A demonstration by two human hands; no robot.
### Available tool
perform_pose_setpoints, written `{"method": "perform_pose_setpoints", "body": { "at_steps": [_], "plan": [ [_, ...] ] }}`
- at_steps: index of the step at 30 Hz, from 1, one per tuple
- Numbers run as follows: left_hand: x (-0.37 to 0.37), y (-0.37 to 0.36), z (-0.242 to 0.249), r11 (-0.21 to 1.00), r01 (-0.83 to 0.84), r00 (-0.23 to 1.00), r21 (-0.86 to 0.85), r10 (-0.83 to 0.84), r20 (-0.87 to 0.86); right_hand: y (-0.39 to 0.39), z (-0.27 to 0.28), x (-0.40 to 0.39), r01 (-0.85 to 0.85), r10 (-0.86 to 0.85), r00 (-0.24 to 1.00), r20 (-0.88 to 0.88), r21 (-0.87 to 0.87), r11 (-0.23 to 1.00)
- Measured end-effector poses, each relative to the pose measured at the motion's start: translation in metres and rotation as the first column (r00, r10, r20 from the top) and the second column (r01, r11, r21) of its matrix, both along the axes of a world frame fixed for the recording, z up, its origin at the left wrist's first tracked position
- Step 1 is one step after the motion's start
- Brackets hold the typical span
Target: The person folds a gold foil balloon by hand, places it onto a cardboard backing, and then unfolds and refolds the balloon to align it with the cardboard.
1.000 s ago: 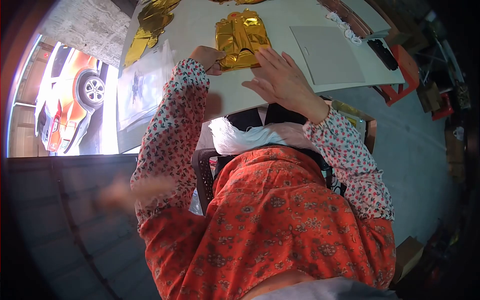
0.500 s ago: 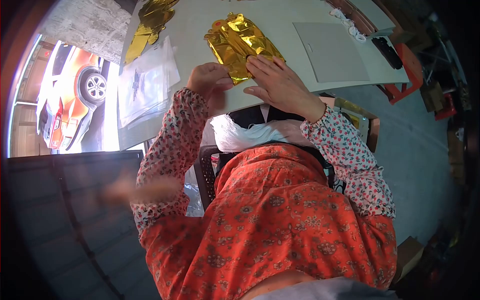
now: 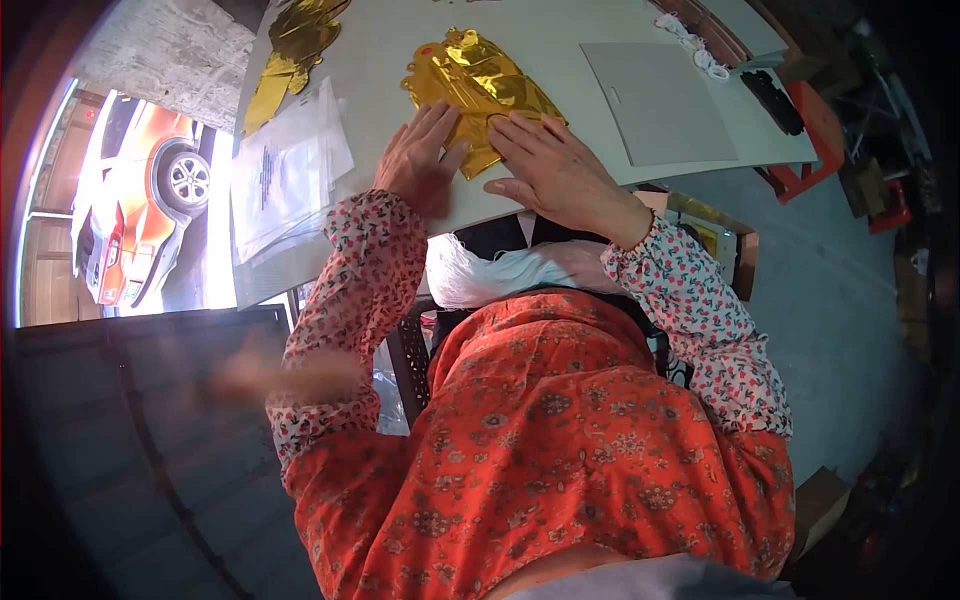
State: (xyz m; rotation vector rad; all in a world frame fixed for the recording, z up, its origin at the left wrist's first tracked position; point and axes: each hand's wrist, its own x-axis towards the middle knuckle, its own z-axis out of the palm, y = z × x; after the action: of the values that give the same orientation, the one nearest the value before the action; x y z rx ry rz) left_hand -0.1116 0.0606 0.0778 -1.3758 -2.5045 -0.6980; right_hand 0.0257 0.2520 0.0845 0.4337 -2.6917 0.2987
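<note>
A crinkled sheet of shiny gold foil point(image 3: 480, 85), which looks like a deflated foil balloon with a scalloped edge and a red spot, lies flat on the table near its front edge. My right hand point(image 3: 560, 175) rests on the foil's lower right part, fingers stretched out and pressing flat. At the lower left edge is my left hand point(image 3: 415, 160), its fingers extended and their tips touching the foil. Neither hand grips anything. The foil beneath my fingers is hidden.
On the pale table point(image 3: 385, 60), clear plastic bags point(image 3: 285, 185) and more gold foil point(image 3: 290, 60) lie left. A grey flat board point(image 3: 660, 105), white cord point(image 3: 695, 45) and a black object point(image 3: 773, 103) lie right. A bundle of white strands point(image 3: 480, 275) rests at my lap.
My left hand has gone from pinched fingers at the foil's lower edge to fingers spread flat, reaching further up its left side. The foil looks flatter there. My right hand stays nearly still.
</note>
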Motion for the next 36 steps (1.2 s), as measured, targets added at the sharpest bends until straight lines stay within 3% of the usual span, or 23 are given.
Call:
{"method": "perform_pose_setpoints", "body": {
  "at_steps": [6, 9, 12, 15, 18, 21, 24, 27, 33, 36],
  "plan": [
    [0.007, -0.003, -0.003, 1.0, -0.009, 1.0, -0.01, 0.009, 0.001, -0.001, 0.006, 0.007, 0.036, -0.039, 0.996, -0.081, -0.039, 0.999],
    [0.007, -0.004, -0.002, 0.999, -0.008, 0.998, -0.047, 0.011, 0.06, 0.009, 0.017, 0.023, 0.161, -0.164, 0.984, -0.071, -0.045, 0.986],
    [0.011, -0.004, 0.001, 0.994, -0.042, 0.997, -0.099, 0.049, 0.066, 0.022, 0.007, 0.032, 0.175, -0.175, 0.984, 0.007, 0.07, 0.982],
    [0.008, -0.006, 0.001, 0.995, -0.024, 0.997, -0.101, 0.031, 0.073, 0.02, 0.019, 0.031, 0.168, -0.168, 0.986, -0.003, -0.022, 0.986],
    [0.012, -0.005, 0.002, 0.993, -0.031, 0.996, -0.118, 0.041, 0.085, 0.026, 0.008, 0.033, 0.192, -0.186, 0.979, -0.084, 0.077, 0.978],
    [0.009, -0.005, 0.001, 0.996, -0.014, 0.996, -0.091, 0.022, 0.084, 0.032, 0.029, 0.021, 0.124, -0.123, 0.992, 0.022, -0.26, 0.958],
    [0.008, -0.004, 0.0, 0.996, -0.022, 0.997, -0.084, 0.028, 0.068, 0.046, 0.026, -0.027, 0.366, -0.341, 0.93, 0.135, -0.407, 0.837],
    [0.007, 0.0, -0.007, 0.998, -0.019, 0.998, -0.064, 0.023, 0.066, 0.059, 0.024, -0.063, 0.458, -0.417, 0.886, 0.203, -0.24, 0.856],
    [0.009, 0.001, -0.006, 0.998, 0.012, 0.994, -0.056, -0.006, 0.111, 0.068, 0.023, -0.084, 0.412, -0.291, 0.886, 0.361, -0.324, 0.852],
    [0.013, -0.006, -0.003, 0.994, 0.066, 0.985, -0.082, -0.052, 0.166, 0.073, 0.017, -0.091, 0.446, -0.203, 0.822, 0.532, -0.379, 0.81]
  ]
}}
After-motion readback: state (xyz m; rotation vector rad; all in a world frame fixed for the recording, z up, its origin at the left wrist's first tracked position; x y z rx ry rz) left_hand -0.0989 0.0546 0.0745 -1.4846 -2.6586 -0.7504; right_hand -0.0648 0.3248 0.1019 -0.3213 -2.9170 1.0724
